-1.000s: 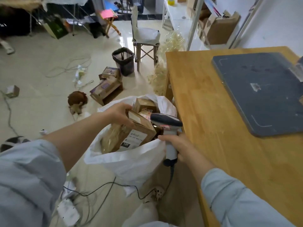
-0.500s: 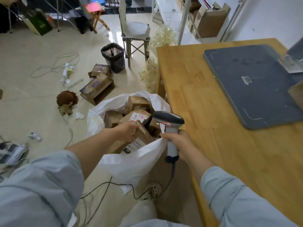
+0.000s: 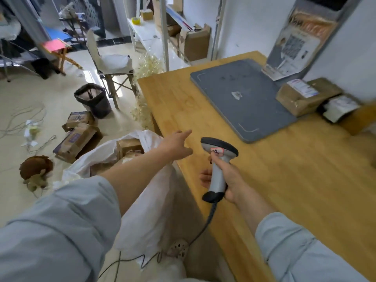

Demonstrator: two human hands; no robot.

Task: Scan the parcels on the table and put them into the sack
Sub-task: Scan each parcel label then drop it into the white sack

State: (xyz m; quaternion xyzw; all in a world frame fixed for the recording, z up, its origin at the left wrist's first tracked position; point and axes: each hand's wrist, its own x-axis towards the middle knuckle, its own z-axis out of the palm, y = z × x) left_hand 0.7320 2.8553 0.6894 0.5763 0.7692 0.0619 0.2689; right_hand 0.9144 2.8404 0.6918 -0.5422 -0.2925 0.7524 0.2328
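Wooden table [image 3: 274,190] is filling the right side of the view, with a grey mat [image 3: 240,94] lying on its far part. One brown parcel [image 3: 305,98] with a white label is sitting at the mat's right edge, and a darker parcel [image 3: 337,108], blurred, is lying just beside it, further right. Both are lying well apart from the hands.

A white sack [image 3: 146,192] is standing on the floor against the table's left edge, its mouth gaping, with boxes [image 3: 129,144] showing inside.

The left hand [image 3: 177,144] is hovering above the table's left edge, just over the sack's rim, fingers loosely straight and holding nothing. The right hand [image 3: 230,178] is gripping the handle of a scanner [image 3: 218,165] over the table's near part, fingers wrapped round it, the head pointing away from the person. Its cable is hanging from the handle's base down past the table's edge.

On the floor to the left, more cartons [image 3: 77,139], a dark bin [image 3: 93,98], a folding chair [image 3: 112,62] and a plush toy [image 3: 36,169] are lying about.
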